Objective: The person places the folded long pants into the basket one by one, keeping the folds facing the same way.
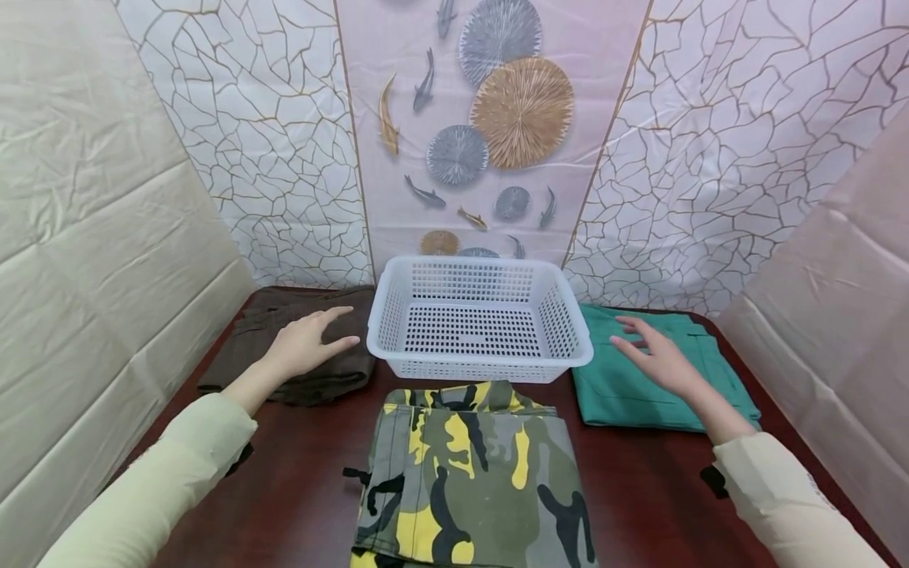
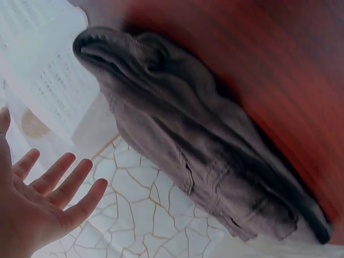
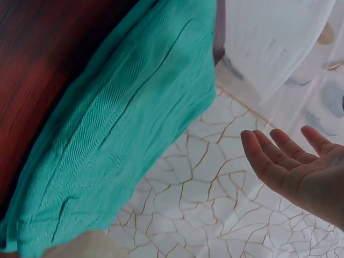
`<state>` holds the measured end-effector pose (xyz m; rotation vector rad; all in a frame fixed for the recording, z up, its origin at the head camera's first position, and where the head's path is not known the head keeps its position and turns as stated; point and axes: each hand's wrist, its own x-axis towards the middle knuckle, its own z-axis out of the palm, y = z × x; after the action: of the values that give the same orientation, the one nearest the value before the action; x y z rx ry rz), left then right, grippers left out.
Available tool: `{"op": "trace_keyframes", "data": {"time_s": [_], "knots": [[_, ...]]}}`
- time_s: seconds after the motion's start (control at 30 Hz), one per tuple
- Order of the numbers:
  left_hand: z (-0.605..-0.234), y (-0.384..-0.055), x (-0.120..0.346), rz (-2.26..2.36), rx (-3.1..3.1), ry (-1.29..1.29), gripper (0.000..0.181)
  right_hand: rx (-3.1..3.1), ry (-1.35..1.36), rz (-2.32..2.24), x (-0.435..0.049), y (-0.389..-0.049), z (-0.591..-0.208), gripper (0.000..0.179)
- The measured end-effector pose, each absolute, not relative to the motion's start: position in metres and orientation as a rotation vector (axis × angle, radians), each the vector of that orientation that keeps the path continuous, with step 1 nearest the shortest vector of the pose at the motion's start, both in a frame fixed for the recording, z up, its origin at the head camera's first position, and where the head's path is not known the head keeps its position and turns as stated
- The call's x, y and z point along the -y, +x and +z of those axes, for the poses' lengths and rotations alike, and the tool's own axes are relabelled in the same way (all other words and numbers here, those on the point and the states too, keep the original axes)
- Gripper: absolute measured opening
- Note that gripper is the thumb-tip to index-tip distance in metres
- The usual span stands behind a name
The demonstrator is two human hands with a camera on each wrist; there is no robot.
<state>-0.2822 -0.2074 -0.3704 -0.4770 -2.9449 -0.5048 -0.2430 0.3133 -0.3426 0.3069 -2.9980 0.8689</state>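
In the head view a white plastic basket [image 1: 483, 369] with slotted walls stands at the back middle, nothing inside it. My left hand [image 1: 305, 343] hovers left of it over a folded dark brown garment [image 1: 327, 379], thumb and fingers spread, holding nothing. Over a folded green garment [image 1: 639, 398] on the right, my right hand [image 1: 656, 359] is held with its fingers apart and nothing in them. Folded camouflage cloth [image 1: 490, 473] in yellow, grey and black lies at the front middle. Both wrist views show extended fingers apart from the brown garment [image 2: 177, 140] and the green garment [image 3: 123, 118].
The dark red tabletop [image 1: 284, 481] runs under everything. A patterned backdrop [image 1: 284, 142] rises right behind the basket, and pale cloth walls stand at the left [image 1: 106, 237] and right [image 1: 831, 268]. A black strap [image 1: 383, 485] sticks out of the camouflage cloth's left side.
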Motion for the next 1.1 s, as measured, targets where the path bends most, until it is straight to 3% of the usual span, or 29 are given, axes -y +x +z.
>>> {"op": "trace_keyframes", "data": {"time_s": [0.5,1.1], "knots": [[-0.385,-0.249,0.192,-0.793,2.882,-0.527,0.050,3.020,0.315,1.031,-0.301,-0.221,-0.349,0.057],[-0.385,-0.208,0.183,-1.278,2.927,-0.436,0.040,3.006,0.150,1.795,-0.288,-0.197,-0.369,0.058]]}}
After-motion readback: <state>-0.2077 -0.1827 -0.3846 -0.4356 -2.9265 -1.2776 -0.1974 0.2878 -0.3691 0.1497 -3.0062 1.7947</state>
